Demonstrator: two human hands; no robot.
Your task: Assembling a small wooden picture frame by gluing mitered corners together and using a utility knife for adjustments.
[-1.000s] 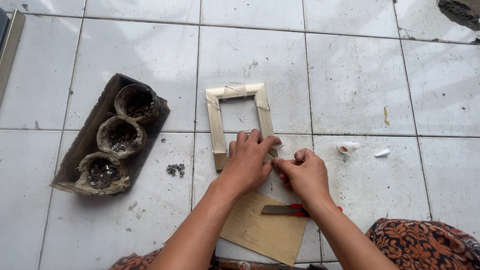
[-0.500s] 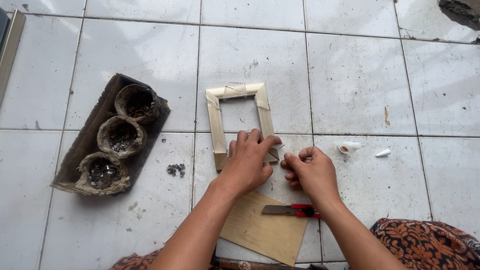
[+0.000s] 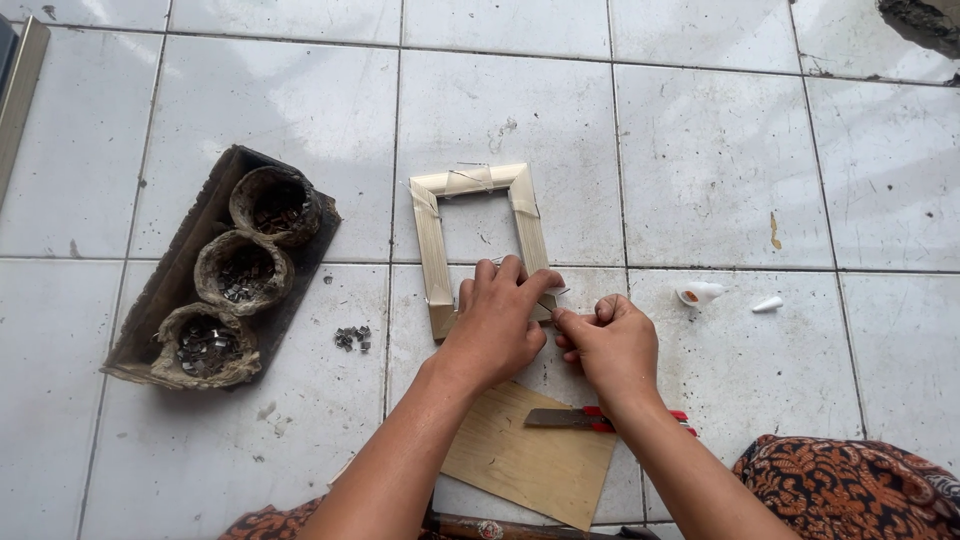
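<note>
Pale wood makes up the small picture frame (image 3: 478, 240) lying flat on the white tiled floor (image 3: 720, 150), its strips bound at the corners with thin wire or staples; the left hand (image 3: 497, 325) lies over the frame's lower right corner, fingers curled down and pressing on the wood, with the fingertips at the right-hand strip; the right hand (image 3: 612, 345) sits just beside it, closed, thumb and forefinger pinched together against the same corner, though what they pinch is too small to tell; below the hands a thin tan board (image 3: 530, 460) rests on the floor, and on its right edge lies a knife (image 3: 585, 418) with a red handle, partly hidden by the right wrist; to the left, well apart from the frame, a dark worn tray (image 3: 200, 250) holds three round rough cups (image 3: 245, 272) filled with small metal staples; a little loose heap of staples (image 3: 351, 337) lies on the tile between tray and frame; to the right of the hands lie a small white glue tube (image 3: 698, 294) and its white cap (image 3: 768, 304); patterned cloth (image 3: 860, 490) shows at the lower right.
</note>
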